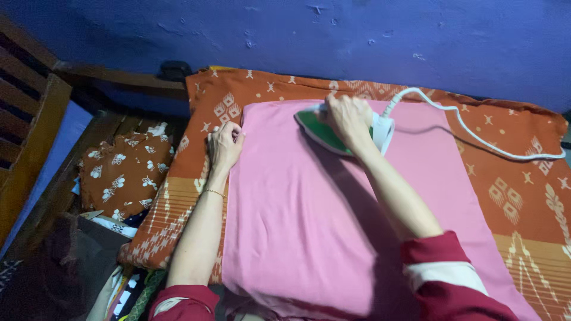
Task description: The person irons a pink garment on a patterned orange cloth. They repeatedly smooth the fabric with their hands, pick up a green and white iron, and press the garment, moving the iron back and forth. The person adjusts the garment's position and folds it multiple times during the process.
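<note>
Right hand (348,119) grips the green iron (324,132) at the far end of the pink cloth (309,220), nose pointing toward the left hand (225,145), which presses flat and open on the cloth's near-left edge, cord (476,134) trailing right.

Dark red sleeves with white bands pushed up both forearms, thin gold bracelet (214,192) on the left wrist

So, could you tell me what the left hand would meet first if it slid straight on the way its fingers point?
Probably only more of the orange patterned cloth beyond the left hand, then the blue wall; depth is hard to judge.
</note>
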